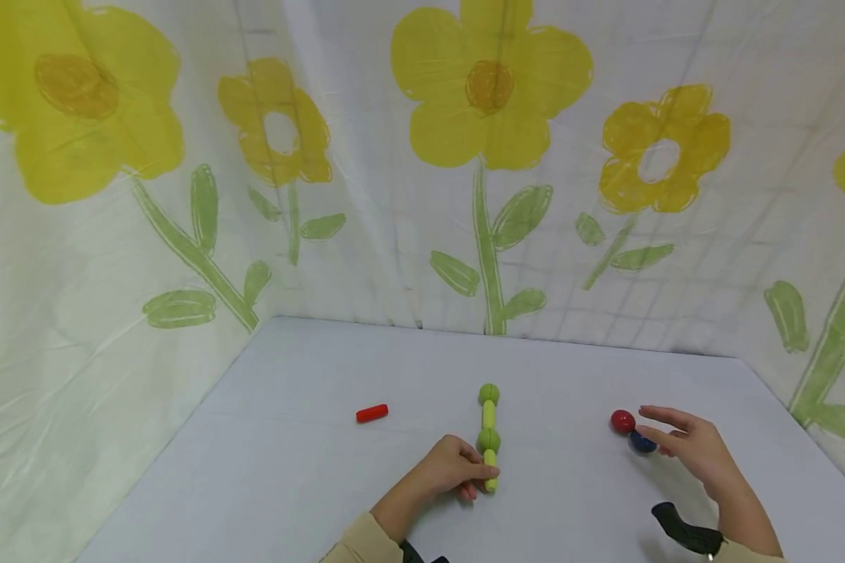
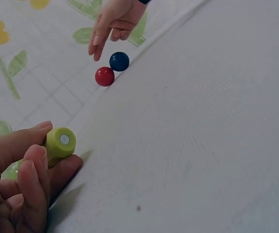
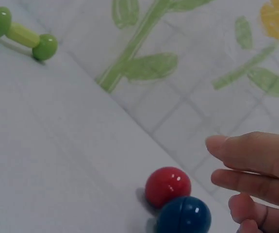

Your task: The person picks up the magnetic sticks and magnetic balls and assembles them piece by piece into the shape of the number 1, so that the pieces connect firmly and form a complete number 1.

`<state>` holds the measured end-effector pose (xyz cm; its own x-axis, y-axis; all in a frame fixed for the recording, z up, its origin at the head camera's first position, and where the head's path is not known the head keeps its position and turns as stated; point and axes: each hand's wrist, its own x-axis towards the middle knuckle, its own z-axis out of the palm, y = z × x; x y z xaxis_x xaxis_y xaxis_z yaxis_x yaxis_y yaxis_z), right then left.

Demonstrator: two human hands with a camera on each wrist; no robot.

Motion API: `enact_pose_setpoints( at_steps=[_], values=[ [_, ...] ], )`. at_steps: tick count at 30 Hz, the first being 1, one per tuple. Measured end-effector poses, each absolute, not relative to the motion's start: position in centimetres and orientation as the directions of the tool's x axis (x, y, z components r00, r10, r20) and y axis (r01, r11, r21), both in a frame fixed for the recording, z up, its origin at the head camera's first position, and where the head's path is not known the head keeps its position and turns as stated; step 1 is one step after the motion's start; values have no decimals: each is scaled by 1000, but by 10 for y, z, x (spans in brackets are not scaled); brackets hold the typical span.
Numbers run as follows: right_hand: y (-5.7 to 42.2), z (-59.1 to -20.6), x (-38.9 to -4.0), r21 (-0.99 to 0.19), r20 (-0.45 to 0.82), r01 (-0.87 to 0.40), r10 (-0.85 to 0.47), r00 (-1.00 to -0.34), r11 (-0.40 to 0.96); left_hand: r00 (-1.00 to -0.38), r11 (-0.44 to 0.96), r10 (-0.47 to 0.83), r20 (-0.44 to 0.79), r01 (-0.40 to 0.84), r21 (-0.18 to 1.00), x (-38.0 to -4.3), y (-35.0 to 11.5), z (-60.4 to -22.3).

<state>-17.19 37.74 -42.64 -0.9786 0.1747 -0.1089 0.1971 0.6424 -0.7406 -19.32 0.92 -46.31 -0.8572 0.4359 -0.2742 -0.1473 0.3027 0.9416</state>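
Observation:
My left hand (image 1: 454, 467) pinches the near yellow-green rod (image 1: 490, 469) between thumb and fingers. This rod lines up with a green ball (image 1: 489, 439), a second yellow-green rod (image 1: 489, 414) and another green ball (image 1: 489, 393), forming a straight chain. A silvery disc shows on the held rod's free end (image 2: 64, 139) in the left wrist view. On the right, my right hand (image 1: 693, 448) hovers beside a shiny red ball (image 3: 168, 187) and a dark blue ball (image 3: 184, 216), fingers extended and loosely bent, holding nothing. The two balls sit side by side on the table.
A short red rod (image 1: 372, 414) lies on the white table (image 1: 289, 469), left of the chain. Behind the table hangs a white curtain (image 1: 366, 258) printed with yellow flowers, which also runs along both sides.

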Motion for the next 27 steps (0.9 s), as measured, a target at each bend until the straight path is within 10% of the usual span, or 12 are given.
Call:
enact_pose_setpoints(
  at_steps=[27],
  values=[
    [398, -453, -172, -782, -155, 238, 191, -969, 576, -859, 306, 437, -267, -137, 942, -194, 8, -464]
  ],
)
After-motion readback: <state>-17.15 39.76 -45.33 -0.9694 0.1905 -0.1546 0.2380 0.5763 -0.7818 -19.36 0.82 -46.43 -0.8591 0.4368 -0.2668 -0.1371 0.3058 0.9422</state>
